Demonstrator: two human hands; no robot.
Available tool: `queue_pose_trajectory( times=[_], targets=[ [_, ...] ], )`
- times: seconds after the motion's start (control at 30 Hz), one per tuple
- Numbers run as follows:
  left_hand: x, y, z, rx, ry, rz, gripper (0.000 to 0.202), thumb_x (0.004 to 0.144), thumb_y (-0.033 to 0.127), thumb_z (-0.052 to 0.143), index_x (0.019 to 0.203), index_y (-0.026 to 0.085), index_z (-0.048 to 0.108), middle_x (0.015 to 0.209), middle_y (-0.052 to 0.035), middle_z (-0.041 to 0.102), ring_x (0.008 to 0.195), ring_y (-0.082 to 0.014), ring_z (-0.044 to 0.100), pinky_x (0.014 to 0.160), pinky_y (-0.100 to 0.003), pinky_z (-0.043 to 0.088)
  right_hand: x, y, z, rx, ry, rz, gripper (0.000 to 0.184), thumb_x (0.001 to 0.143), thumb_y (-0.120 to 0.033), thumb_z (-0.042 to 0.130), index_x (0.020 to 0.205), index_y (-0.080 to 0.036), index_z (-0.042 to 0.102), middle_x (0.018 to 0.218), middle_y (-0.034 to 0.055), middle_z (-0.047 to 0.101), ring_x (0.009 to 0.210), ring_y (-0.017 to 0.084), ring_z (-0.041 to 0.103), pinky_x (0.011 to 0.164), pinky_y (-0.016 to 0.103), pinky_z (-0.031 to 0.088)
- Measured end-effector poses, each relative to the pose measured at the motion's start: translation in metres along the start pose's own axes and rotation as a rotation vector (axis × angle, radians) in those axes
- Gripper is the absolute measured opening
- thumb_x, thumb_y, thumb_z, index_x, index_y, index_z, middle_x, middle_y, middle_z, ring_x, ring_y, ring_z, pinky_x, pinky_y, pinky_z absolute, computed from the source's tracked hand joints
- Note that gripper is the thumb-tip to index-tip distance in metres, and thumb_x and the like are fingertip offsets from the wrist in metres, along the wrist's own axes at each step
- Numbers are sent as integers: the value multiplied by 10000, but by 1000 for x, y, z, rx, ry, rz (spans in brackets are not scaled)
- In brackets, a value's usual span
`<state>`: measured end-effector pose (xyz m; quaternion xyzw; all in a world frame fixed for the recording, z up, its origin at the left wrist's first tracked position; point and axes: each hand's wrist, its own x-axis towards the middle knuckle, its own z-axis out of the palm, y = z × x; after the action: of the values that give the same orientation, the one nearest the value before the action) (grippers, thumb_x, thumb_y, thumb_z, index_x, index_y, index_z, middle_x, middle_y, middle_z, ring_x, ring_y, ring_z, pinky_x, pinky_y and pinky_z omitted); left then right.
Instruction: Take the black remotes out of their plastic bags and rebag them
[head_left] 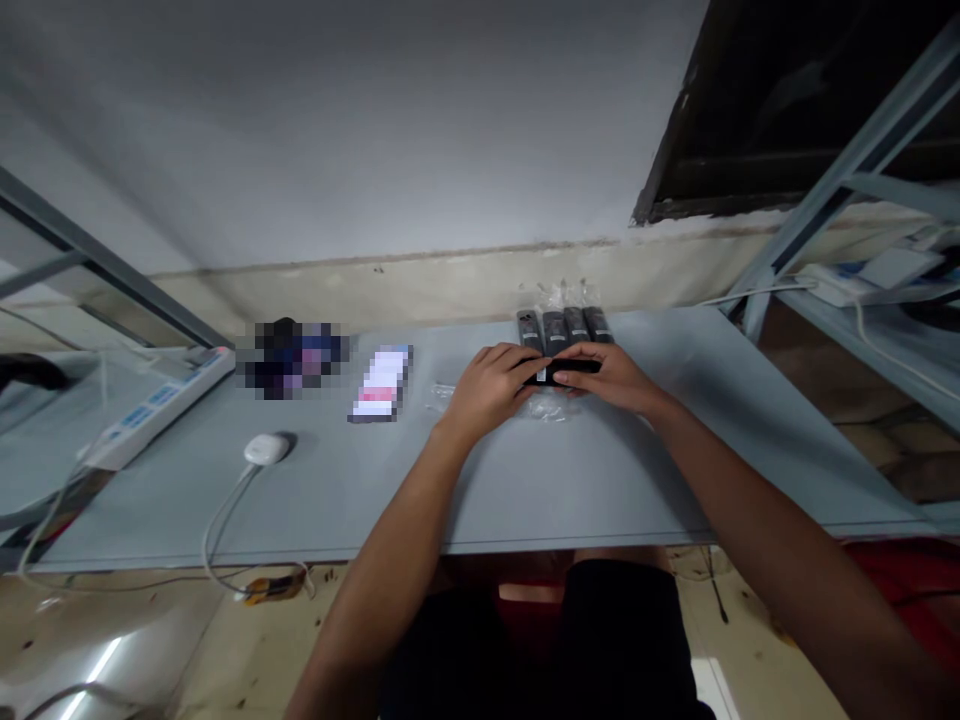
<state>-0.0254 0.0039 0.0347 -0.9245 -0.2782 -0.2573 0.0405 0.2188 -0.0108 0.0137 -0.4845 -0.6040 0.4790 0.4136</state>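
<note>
head view:

- black remote [574,367]: held crosswise just above the grey table [585,480], right of centre and toward the far edge.
- left hand [491,388]: fingers curled and pressed together around the left end of the black remote; thumb not visible.
- right hand [609,377]: fingers closed over the right end of the black remote, pinching it from above; underside of the grip hidden.
- clear plastic bag [551,408]: crumpled, flat on the table right under both hands.
- bagged remotes [564,325]: four, dark, side by side in clear wrap, just far of the hands, near the wall.
- lit phone [382,385]: flat on the table, left of the left hand, apart from it.
- white rounded device [266,448]: further left and nearer, with a cable trailing off the near edge.
- power strip [161,405]: white, angled, at the far left of the table.
- metal shelf frame [825,190]: far right, beside the table.
</note>
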Motion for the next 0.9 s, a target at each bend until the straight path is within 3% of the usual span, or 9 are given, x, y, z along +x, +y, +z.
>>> queue_pose_trajectory(
  times=[0.13,0.23,0.33,0.47,0.63,0.7,0.8,0.9],
  targets=[
    [-4,-8,-2,-6,-19,-49,376,998,285,644,1373,251,651,1318,-86,708,1200,-262,636,988,-438,518,3,7,-4,-217,86,-47,465,791,-520,830,1135,-221,735,778,12,707,588,153,629,550,295,515],
    [-7,-15,-4,-10,-23,-114,381,974,275,666,1354,238,667,1311,-87,716,1201,-270,638,1004,-453,521,5,13,-9,-317,145,-100,479,804,-537,814,1150,-212,757,732,0,670,582,136,575,544,279,472],
    [-9,-21,-7,-22,-34,-159,375,964,249,660,1338,241,677,1296,-87,724,1192,-271,648,1015,-462,527,7,17,-14,-338,196,-156,506,788,-524,829,1187,-218,773,748,5,676,618,146,591,585,292,499],
    [-13,-31,-8,-28,8,-219,389,941,218,665,1330,235,674,1299,-87,724,1179,-274,663,1023,-472,539,9,15,-20,-168,270,-174,462,763,-521,843,1101,-208,801,820,44,746,679,196,687,685,362,589],
    [-17,-38,-7,-15,33,-255,430,916,204,659,1346,222,663,1296,-103,716,1157,-283,669,990,-461,566,10,13,-27,-71,299,-242,345,762,-543,826,888,-221,827,1255,97,758,1050,294,748,927,468,628],
    [-17,-38,-7,-17,25,-269,428,911,197,652,1338,222,665,1297,-99,712,1160,-283,663,983,-454,569,11,16,-29,-131,292,-258,308,775,-514,821,885,-227,835,1295,98,744,1121,300,732,991,477,607],
    [-17,-36,-8,-26,20,-279,413,899,172,653,1308,227,673,1284,-86,715,1160,-279,658,991,-450,567,13,24,-30,-192,254,-275,254,787,-461,821,890,-228,831,1288,94,743,1065,275,747,1002,471,603],
    [-16,-36,-9,-33,24,-276,410,886,151,664,1288,229,674,1275,-80,716,1161,-278,654,999,-448,564,15,31,-31,-168,230,-238,381,757,-417,854,1087,-233,803,1136,91,780,928,249,764,934,466,624]
  ],
)
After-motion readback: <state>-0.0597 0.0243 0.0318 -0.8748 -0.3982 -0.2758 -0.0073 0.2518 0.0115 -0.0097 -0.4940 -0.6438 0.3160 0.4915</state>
